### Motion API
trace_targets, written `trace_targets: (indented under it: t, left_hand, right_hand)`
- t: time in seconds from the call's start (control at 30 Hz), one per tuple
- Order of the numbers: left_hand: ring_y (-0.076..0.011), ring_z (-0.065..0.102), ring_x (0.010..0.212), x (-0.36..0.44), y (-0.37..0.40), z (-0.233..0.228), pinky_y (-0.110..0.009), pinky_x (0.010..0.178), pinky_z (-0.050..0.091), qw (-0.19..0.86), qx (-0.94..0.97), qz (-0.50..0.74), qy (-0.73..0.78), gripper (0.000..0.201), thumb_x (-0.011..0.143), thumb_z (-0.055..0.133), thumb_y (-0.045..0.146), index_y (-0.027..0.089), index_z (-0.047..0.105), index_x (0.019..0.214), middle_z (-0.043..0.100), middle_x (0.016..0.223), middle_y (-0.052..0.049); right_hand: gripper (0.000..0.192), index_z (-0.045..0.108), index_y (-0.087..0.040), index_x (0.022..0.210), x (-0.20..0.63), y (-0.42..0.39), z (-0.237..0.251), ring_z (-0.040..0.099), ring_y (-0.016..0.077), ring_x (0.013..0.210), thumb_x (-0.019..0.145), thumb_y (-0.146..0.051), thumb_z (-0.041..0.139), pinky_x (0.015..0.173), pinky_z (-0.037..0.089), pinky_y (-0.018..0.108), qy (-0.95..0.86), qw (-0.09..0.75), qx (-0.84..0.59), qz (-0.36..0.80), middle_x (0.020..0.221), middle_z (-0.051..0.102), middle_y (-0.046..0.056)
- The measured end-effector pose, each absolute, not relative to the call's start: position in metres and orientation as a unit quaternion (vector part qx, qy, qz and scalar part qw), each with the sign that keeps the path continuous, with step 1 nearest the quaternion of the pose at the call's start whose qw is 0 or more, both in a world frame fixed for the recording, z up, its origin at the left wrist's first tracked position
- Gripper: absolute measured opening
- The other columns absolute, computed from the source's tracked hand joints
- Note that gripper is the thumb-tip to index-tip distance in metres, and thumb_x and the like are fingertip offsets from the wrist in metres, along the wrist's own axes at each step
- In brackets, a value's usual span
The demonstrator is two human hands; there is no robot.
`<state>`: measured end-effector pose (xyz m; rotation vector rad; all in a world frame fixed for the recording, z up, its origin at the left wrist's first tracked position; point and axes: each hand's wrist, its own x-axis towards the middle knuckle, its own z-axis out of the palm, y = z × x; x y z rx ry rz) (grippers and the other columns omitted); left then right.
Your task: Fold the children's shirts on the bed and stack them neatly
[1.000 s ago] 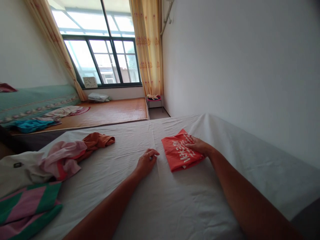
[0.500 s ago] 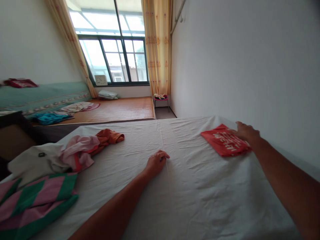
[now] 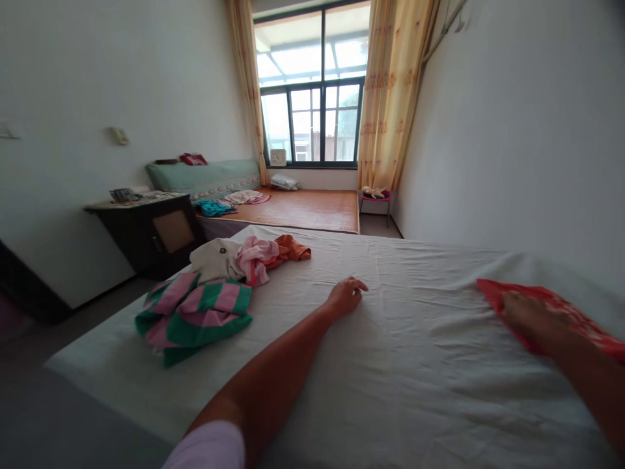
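At right on the wrinkled sheet (image 3: 400, 365), the red cloth (image 3: 570, 303), which could be rumpled by dragging, is partly covered by the right hand (image 3: 532, 320), its grip too blurred to tell; the left hand (image 3: 346, 296) is rested empty, loosely uncurled.

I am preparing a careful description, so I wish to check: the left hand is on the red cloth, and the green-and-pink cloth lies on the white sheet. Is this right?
Not quite: the right hand, not the left hand, is on the red cloth, as the head view shows. The green-and-pink cloth does lie on the white sheet.
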<state>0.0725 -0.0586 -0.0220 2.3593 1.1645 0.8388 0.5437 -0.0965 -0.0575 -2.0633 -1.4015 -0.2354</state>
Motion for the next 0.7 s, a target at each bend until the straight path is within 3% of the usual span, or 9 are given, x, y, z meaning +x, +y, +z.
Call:
trace_targets:
  t: [0.07,0.17,0.3,0.43,0.6,0.7]
  left_hand:
    - [-0.0141,0.062,0.085,0.057,-0.049,-0.018,-0.025,0.085,0.048,0.158,0.822,0.282,0.469,0.035,0.078,0.045,0.008,0.02,0.071,0.098,0.068,0.095,-0.003]
    - [-0.0149,0.062,0.086,0.034,-0.038,-0.011,-0.025,0.085,0.048,0.125,0.806,0.26,0.518,0.035,0.079,0.045,0.009,0.019,0.069,0.103,0.068,0.097,-0.004]
    - [-0.0178,0.059,0.102,-0.002,-0.024,0.006,-0.027,0.092,0.045,0.078,0.798,0.241,0.548,0.034,0.081,0.048,0.012,0.02,0.067,0.107,0.064,0.111,-0.006]
    - [-0.0227,0.05,0.118,-0.041,-0.006,0.023,-0.034,0.1,0.039,0.019,0.766,0.211,0.607,0.036,0.084,0.047,0.014,0.02,0.062,0.116,0.058,0.123,-0.01]
    - [-0.0302,0.06,0.104,-0.059,0.019,0.019,-0.045,0.087,0.044,-0.002,0.729,0.13,0.672,0.044,0.087,0.042,0.012,0.016,0.051,0.129,0.063,0.111,-0.02]
    - [-0.0299,0.062,0.101,-0.059,0.03,0.019,-0.045,0.086,0.044,-0.005,0.733,0.095,0.674,0.038,0.09,0.037,0.015,0.018,0.057,0.122,0.067,0.103,-0.018]
  right_hand:
    - [0.04,0.068,-0.018,0.108,0.489,-0.088,-0.044,0.045,0.038,0.124,0.072,-0.028,0.053,0.097,0.031,0.06,-0.593,0.191,-0.78,-0.063,0.132,0.052,0.023]
    - [0.049,0.055,-0.019,0.127,0.399,-0.08,-0.038,0.047,0.0302,0.123,0.081,-0.032,0.048,0.101,0.036,0.052,-0.703,0.137,-0.695,-0.053,0.134,0.053,0.014]
    - [0.047,0.052,-0.022,0.13,0.316,-0.083,-0.049,0.045,0.0273,0.125,0.087,-0.04,0.041,0.096,0.041,0.048,-0.761,0.108,-0.64,-0.001,0.137,0.051,0.009]
    - [0.045,0.051,-0.027,0.131,0.291,-0.09,-0.059,0.042,0.0237,0.127,0.091,-0.037,0.035,0.099,0.038,0.046,-0.769,0.149,-0.62,-0.043,0.139,0.05,0.004]
    - [0.044,0.052,-0.027,0.13,0.293,-0.094,-0.059,0.045,0.022,0.124,0.09,-0.034,0.036,0.1,0.038,0.042,-0.767,0.171,-0.615,-0.057,0.136,0.053,0.003]
    - [0.043,0.053,-0.027,0.129,0.294,-0.094,-0.058,0.045,0.0219,0.124,0.089,-0.033,0.037,0.101,0.037,0.041,-0.768,0.178,-0.613,-0.051,0.135,0.054,0.003]
